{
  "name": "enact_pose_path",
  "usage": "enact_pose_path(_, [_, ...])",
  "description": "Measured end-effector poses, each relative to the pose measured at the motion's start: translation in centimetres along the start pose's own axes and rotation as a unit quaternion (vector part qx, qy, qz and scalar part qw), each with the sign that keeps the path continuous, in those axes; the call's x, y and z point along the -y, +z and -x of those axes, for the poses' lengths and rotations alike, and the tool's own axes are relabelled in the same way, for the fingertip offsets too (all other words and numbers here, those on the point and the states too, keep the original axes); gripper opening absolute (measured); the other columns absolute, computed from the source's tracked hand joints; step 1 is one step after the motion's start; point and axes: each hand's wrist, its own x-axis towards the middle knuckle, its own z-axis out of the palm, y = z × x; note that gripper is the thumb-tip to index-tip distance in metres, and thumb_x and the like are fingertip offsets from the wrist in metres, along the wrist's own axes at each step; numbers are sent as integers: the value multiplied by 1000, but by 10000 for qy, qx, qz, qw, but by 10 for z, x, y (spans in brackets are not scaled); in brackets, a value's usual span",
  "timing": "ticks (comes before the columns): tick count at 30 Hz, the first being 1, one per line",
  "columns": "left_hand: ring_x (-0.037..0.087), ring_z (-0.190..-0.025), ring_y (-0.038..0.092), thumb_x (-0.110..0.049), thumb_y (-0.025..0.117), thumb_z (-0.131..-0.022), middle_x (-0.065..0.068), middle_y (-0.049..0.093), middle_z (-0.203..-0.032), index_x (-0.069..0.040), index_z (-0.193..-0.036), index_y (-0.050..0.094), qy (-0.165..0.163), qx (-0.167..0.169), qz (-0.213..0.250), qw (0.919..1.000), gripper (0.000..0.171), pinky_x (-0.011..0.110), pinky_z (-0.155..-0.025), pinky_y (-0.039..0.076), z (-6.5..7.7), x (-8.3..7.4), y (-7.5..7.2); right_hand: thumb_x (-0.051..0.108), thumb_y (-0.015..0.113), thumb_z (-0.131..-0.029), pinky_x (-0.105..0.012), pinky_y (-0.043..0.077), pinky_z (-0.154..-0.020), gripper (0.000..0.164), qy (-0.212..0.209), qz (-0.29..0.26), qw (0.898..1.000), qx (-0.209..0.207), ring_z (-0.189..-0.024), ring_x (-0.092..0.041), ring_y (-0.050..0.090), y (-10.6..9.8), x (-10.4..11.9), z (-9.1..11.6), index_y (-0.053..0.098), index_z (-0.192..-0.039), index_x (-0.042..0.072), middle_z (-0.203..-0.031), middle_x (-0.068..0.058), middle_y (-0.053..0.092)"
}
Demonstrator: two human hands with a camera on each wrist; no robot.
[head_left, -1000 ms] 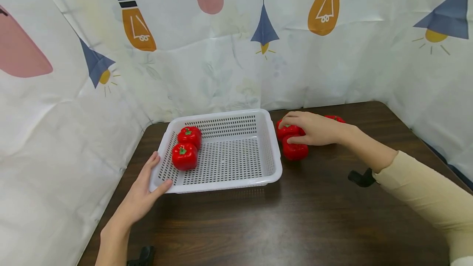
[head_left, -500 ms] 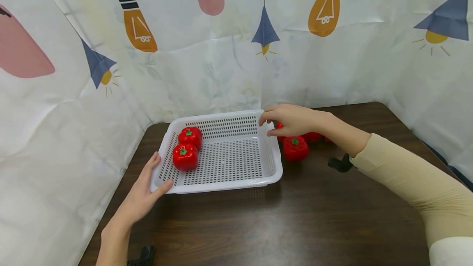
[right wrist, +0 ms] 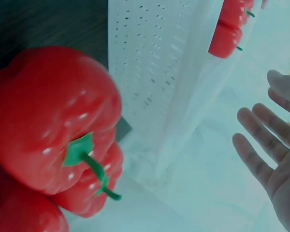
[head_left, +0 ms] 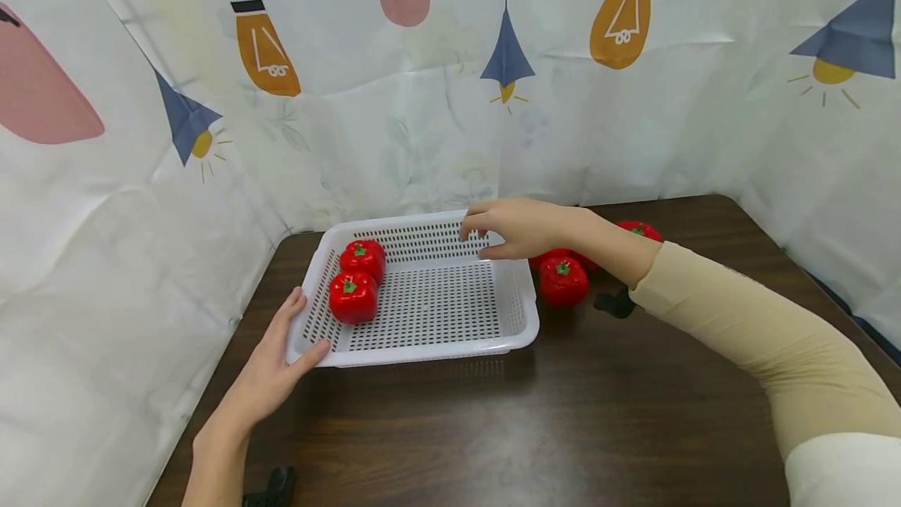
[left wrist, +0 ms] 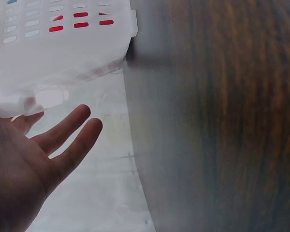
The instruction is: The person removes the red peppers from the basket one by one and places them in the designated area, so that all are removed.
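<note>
A white perforated plastic basket (head_left: 425, 354) stands on the table, with two red bell peppers (head_left: 353, 298) along its left side. Against the basket's left front corner rests my left hand (head_left: 266, 372), thumb at the front rim; the left wrist view shows its other fingers (left wrist: 72, 147) mostly straight below the basket wall. My right hand (head_left: 517, 229) hovers above the basket's right back corner, holding nothing, its fingers loosely bent. Right of the basket sit several more red bell peppers (head_left: 563, 282), partly hidden by the right forearm; their green stems show in the right wrist view.
The dark wooden table (head_left: 507, 429) extends in front of the basket. A white curtain (head_left: 394, 139) printed with lamps and bulbs rises behind and at both sides. Another red pepper (head_left: 639, 230) lies farther back, beyond the right forearm.
My right hand has moved left from the peppers outside to above the basket's right side, with nothing in it. The left hand and the basket have stayed in place.
</note>
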Motion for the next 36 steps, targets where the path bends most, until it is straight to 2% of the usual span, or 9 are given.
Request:
enact_pose_path(4, [46,-143,33,-32,74,-93,9,11,-171,-7,-162,21,-5,12,11,10000,91,70,-104,36,0,-1,-1,23,74,-96,-38,54,-94,37,-2,-91,9999,83,-114,-24,63,-1,4,-9,65,-131,14,-129,-2,62])
enact_pose_path(15, [47,-144,32,-34,74,-94,10,10,-171,-7,-163,19,-74,22,-48,10000,93,70,-105,36,0,-2,-1,24,71,-98,-35,49,-100,43,-260,31,9990,360,-116,-20,62,-2,15,-46,60,-138,14,-135,-1,61])
enact_pose_path(27, [46,-143,33,-34,73,-94,9,10,-171,-8,-163,18,-46,73,2,10000,93,68,-105,37,-1,-4,-2,28,71,-98,-30,44,-107,52,-215,380,9957,817,-129,-15,53,14,35,-83,53,-146,18,-145,2,55])
enact_pose_path(36, [47,-145,29,-35,73,-94,10,9,-171,-7,-163,17,-92,101,2,9999,93,70,-105,35,-1,-4,-2,26,74,-96,-26,40,-109,51,-711,433,9922,927,-133,-16,49,27,50,-108,57,-144,16,-144,-1,55])
